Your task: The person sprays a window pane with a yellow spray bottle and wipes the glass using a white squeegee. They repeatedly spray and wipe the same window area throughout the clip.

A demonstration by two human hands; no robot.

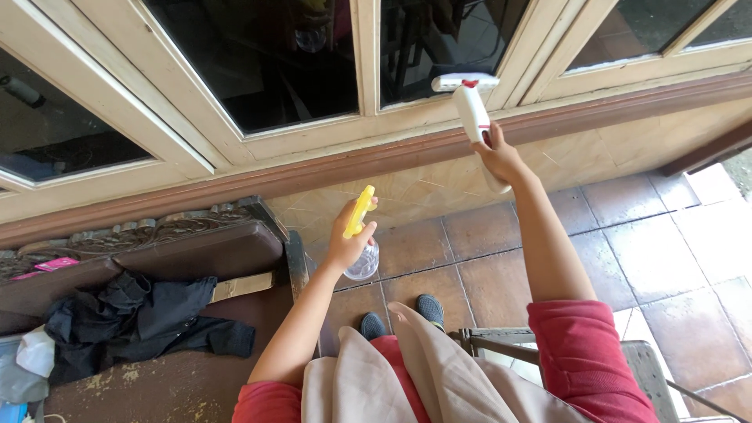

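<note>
the right hand (500, 157) is wrapped around the handle of a white window squeegee (474, 110), fingers pressed together on it, with the blade end up above the hand and resting at the bottom rail of the dark window pane (439, 47). whether the rubber edge actually touches the glass or only the cream frame (368, 63) is hard to say from this angle. the left hand (348, 239) is curled around the neck of a spray bottle (360, 235) with a yellow trigger head, the clear body hanging just below the palm and the nozzle aimed ahead toward the wall under the window.

to do this stroke well, i judge the blade should sit flat against the glass, tilted a little so one edge leads, with steady even pressure from the wrist above the hand's line, not a loose pull. the bottle hand looks best kept low and off to the side of the squeegee arm so the two do not cross. behind the left hand lies a carved wooden bench (196, 243) with a dark cloth (133, 317) heaped on it.
</note>
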